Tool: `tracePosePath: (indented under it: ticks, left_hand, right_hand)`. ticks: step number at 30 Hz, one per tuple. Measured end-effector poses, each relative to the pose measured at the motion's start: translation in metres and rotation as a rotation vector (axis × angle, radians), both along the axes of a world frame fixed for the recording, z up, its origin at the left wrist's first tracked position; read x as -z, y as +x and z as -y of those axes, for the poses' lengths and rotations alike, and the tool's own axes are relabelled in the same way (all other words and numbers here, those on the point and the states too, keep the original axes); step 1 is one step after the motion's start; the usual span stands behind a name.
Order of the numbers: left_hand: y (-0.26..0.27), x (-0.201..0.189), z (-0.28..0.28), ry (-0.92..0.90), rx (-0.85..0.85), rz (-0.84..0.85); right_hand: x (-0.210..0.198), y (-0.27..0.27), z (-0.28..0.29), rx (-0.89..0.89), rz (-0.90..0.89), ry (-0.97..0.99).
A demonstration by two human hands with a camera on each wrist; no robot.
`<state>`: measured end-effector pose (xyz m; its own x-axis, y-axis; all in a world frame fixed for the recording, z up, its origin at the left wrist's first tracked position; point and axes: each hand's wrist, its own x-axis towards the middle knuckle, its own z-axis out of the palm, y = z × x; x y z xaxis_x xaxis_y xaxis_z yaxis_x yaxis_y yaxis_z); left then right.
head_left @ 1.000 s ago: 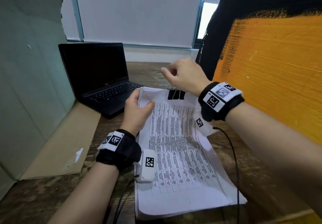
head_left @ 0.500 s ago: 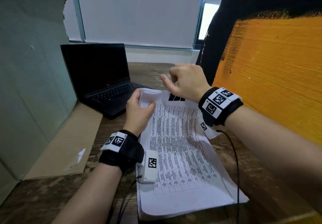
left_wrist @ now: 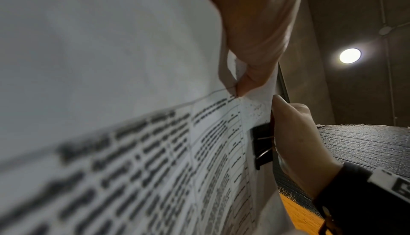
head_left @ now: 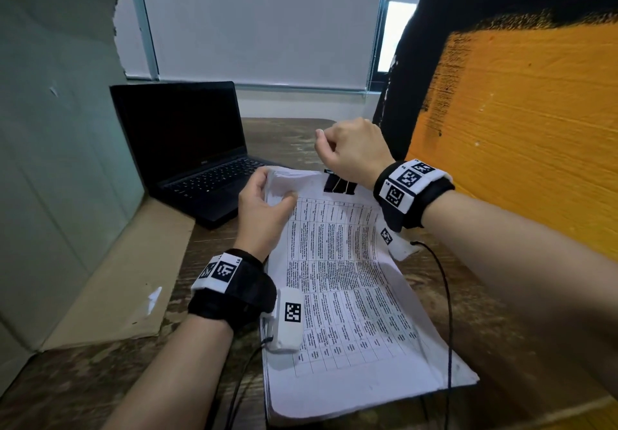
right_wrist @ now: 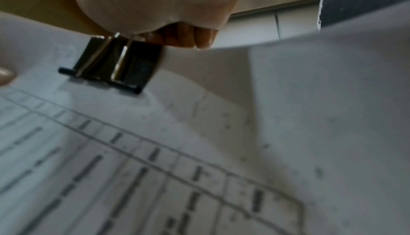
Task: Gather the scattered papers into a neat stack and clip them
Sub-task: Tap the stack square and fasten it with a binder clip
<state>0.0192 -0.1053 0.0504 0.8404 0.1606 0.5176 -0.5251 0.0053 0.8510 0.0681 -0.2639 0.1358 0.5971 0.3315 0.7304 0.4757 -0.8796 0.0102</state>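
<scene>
Head view: our left hand pinches the far left corner of the white stack of printed table sheets, thumb on top, fingers curled beneath. The stack lies on the dark worn wooden desk, far end lifted. A black metal binder clip sits on the far edge. Our right hand is curled just above it. An open black laptop stands left.

Left wrist view: thumb tip presses the sheet; clip clamped on the edge.

Right wrist view: curled fingers grip the clip's silver wire handles.
</scene>
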Motion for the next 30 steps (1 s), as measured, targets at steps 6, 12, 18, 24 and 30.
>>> tracePosePath:
  ticks: [6, 12, 18, 24, 30]
  left_hand:
    - [0.001, 0.0, -0.001, -0.04, 0.001, -0.021]
    - [-0.001, -0.007, -0.013, -0.078, -0.013, -0.091]
    - [-0.008, -0.022, -0.014, -0.195, -0.059, -0.189]
    - [-0.022, -0.013, -0.002, -0.037, -0.023, -0.475]
    - [-0.057, 0.03, -0.008, 0.307, -0.033, -0.818]
  right_hand:
    - [-0.003, -0.008, -0.002, 0.039, -0.05, -0.025]
    - [0.028, -0.036, 0.056, 0.158, -0.2, 0.223]
    - [0.105, -0.109, 0.107, -0.132, -1.176, 0.859]
    - [0.111, -0.141, 0.079, -0.439, -1.1, 1.212]
    - [0.105, -0.112, 0.074, 0.077, -1.186, 0.756]
